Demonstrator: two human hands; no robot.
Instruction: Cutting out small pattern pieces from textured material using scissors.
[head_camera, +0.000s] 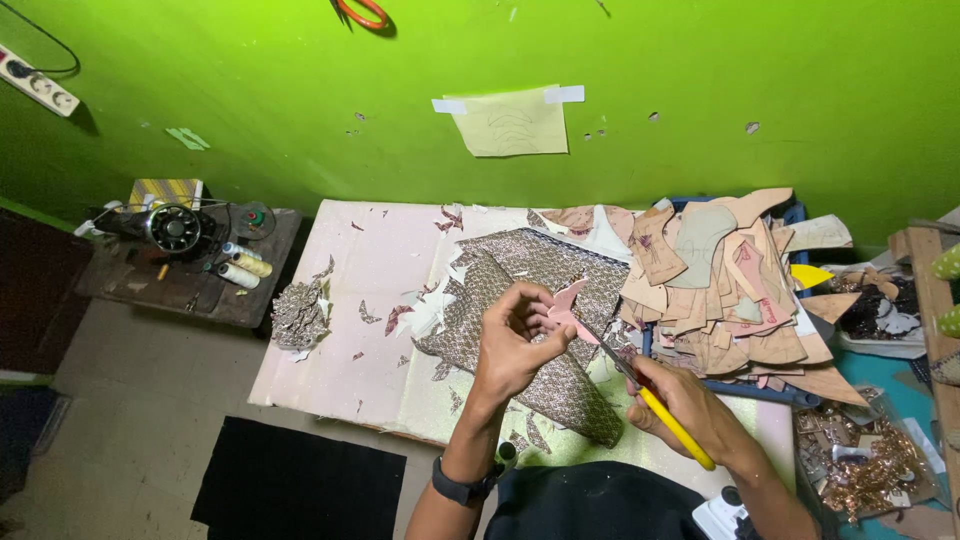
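- Starting at the far left, a sewing machine (176, 228) is seen on a dark side table (240, 300), with 2 thread spools (243, 266) lying just beside it.
- A heap of patterned scraps (300, 314) is piled at the left edge of the pale work board (370, 290), and smaller trimmings are scattered over the board.
- A sheet of paper (510, 122) is taped to the green wall (700, 90) above the board.
- A large piece of patterned fabric (520, 270) is spread across the middle of the board.
- The left hand (515, 340), with a dark watch (462, 490) worn at its wrist, is raised above the fabric; a small pink cut-out piece (565, 310) is pinched between its fingertips.
- A pair of yellow-handled scissors (650, 400) is gripped in the right hand (690, 410), just right of the left hand; the blades are pointed up-left and meet the lower edge of the pink piece.
- A stack of tan pattern templates (720, 290) is piled at the right end of the board.
- A clear bag of coppery bits (870, 460) is seen at the far right.
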